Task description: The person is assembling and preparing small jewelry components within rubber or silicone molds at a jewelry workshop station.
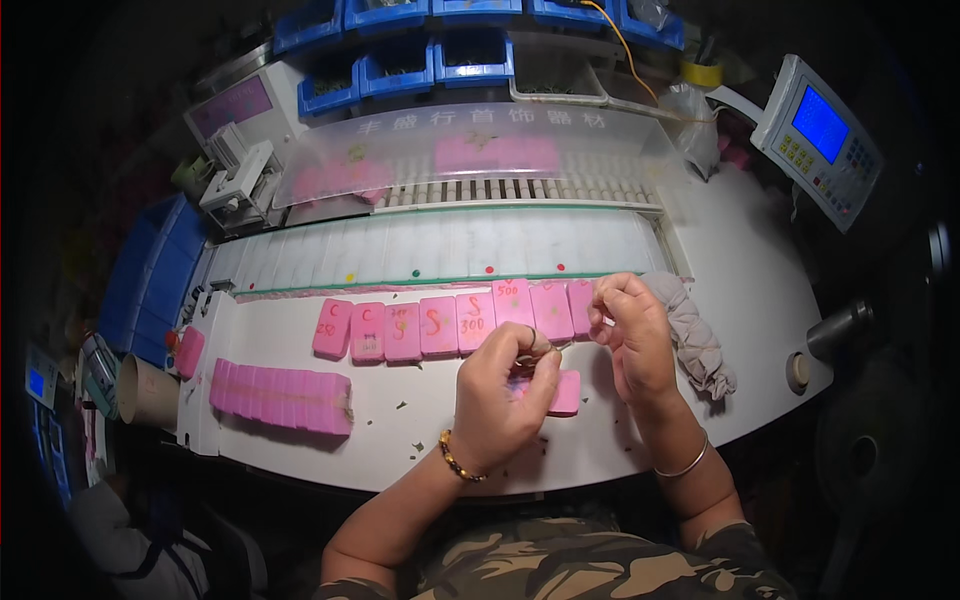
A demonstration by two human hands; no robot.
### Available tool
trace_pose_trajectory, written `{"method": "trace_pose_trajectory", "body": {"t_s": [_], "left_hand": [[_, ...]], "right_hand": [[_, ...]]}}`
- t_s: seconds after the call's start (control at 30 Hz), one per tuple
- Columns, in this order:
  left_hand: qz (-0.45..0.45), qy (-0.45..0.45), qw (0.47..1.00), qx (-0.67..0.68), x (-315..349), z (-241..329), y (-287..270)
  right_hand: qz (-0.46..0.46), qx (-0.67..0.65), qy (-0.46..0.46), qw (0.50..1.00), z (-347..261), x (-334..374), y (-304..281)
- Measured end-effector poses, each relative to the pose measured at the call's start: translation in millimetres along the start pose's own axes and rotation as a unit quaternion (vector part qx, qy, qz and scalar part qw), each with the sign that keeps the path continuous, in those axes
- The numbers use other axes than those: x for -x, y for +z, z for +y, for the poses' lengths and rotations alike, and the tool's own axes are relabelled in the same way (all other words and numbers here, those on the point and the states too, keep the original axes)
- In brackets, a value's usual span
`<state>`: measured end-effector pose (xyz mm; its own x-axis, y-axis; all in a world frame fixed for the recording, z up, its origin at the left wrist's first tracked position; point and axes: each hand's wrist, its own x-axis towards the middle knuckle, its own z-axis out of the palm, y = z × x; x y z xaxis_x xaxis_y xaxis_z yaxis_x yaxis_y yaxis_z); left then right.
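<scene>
My left hand (507,385) partly covers one pink rectangular block (567,394), apart from my right hand (637,342); their grips I cannot tell.

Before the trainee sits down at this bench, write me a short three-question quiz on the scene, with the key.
1. Which is nearer the single pink block lying in front of the row: the left hand, with a black-and-yellow beaded bracelet, or the right hand, with a thin silvery bangle?

2. True or false: the crumpled grey cloth lies to the right of the row of pink rectangular blocks with red markings.

3. What colour is the lit screen on the white keypad panel at upper right?
A) green
B) blue
C) red

Key: 1. The left hand, which partly covers it. 2. True. 3. B.
</scene>
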<state>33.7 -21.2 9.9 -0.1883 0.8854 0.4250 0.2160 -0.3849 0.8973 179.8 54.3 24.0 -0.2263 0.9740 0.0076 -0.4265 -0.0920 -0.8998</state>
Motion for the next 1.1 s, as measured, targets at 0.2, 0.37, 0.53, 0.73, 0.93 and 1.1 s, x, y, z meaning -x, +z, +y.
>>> {"method": "trace_pose_trajectory", "body": {"t_s": [0.2, 0.37, 0.53, 0.73, 0.93, 1.1], "left_hand": [[-0.015, -0.172, 0.971, 0.165, -18.7, -13.8, -12.5], [-0.033, -0.176, 0.963, 0.2, -22.4, -17.4, -14.4], [0.069, -0.219, 0.931, 0.285, -30.5, -17.4, -23.3], [0.09, -0.278, 0.884, 0.365, -31.2, -29.9, -43.5], [0.053, -0.307, 0.844, 0.437, -28.4, -41.1, -42.0], [0.069, -0.305, 0.807, 0.501, -29.2, -39.1, -44.6]], "right_hand": [[-0.146, 0.225, -0.029, 0.963, -10.7, -3.9, 4.4], [-0.197, 0.26, -0.036, 0.945, -12.9, -12.9, 16.5], [-0.166, 0.415, -0.172, 0.878, -13.5, -63.4, 35.3], [-0.003, 0.49, -0.211, 0.846, -8.3, -197.2, 80.2], [0.079, 0.556, -0.139, 0.815, 12.9, -248.2, 80.6], [0.049, 0.507, -0.295, 0.808, -4.5, -219.8, 35.8]]}}
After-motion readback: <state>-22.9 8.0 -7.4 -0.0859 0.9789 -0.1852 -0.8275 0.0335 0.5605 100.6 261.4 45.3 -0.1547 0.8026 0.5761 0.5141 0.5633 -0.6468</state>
